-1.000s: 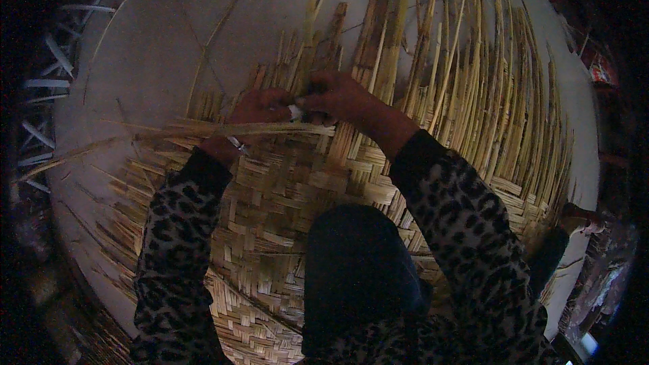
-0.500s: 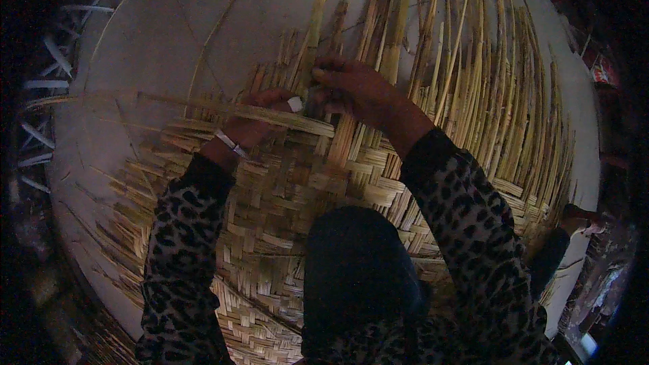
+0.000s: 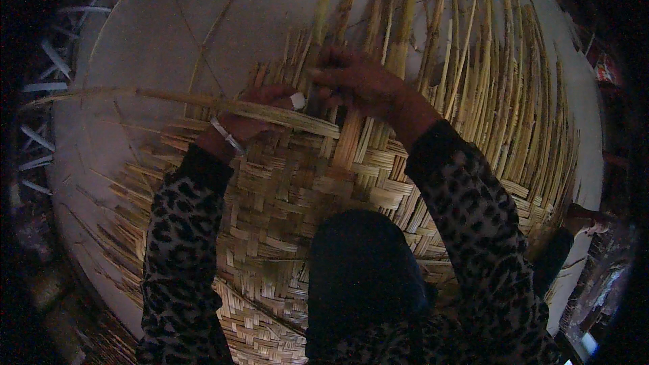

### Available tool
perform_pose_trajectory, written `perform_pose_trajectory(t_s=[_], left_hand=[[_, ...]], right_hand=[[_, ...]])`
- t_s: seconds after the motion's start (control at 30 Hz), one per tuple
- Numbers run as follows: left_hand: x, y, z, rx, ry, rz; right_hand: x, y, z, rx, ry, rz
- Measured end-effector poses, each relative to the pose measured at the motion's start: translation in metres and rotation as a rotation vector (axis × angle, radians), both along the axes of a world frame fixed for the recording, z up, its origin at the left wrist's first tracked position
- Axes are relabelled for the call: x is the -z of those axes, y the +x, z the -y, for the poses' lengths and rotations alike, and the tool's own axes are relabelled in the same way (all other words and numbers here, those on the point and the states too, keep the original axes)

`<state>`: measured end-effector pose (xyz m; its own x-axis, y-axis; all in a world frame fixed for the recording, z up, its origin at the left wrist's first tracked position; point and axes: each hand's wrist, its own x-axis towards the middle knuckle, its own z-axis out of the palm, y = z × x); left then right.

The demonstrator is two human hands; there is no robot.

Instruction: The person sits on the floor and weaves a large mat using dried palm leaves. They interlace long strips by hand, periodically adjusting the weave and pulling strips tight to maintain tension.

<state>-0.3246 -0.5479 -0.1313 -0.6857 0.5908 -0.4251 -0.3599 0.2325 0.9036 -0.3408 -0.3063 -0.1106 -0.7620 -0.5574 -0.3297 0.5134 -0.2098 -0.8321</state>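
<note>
A large woven mat of split cane (image 3: 270, 223) spreads beneath my hands, its loose strips fanning out at the far and left sides. A long cane strip (image 3: 284, 118) lies sideways across my left hand (image 3: 260, 108), whose fingers are bent close to the weave. Something white (image 3: 297, 101) shows at that hand's fingertips, perhaps a wrapping. What the left fingers grip is hidden. Just to the right, my right hand (image 3: 365, 84) is closed, thumb and fingers pinching an upright cane strip (image 3: 324, 0) at the weave's far edge. Its fingertips are dark and slightly blurred.
Long loose cane strips (image 3: 497, 94) stick out at the right. My dark-clad knee (image 3: 362, 263) rests over the mat's near part. White lattice pieces (image 3: 44, 85) line the left edge beyond the pale floor (image 3: 149, 34). A bare foot (image 3: 585, 218) shows at the right.
My right hand has shifted slightly up and right, and the upright strip leans more to the right. The left hand stays nearly in place under the sideways strip.
</note>
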Motion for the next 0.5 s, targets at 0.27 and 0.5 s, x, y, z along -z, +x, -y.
perform_pose_trajectory(t_s=[0.27,0.5], left_hand=[[-0.004,0.007,-0.017,0.034,-0.223,-0.550],[-0.002,0.020,-0.033,-0.119,-0.384,-0.710]], right_hand=[[0.006,0.004,0.007,0.239,0.652,-0.586],[0.008,0.013,0.018,0.262,0.669,-0.567]])
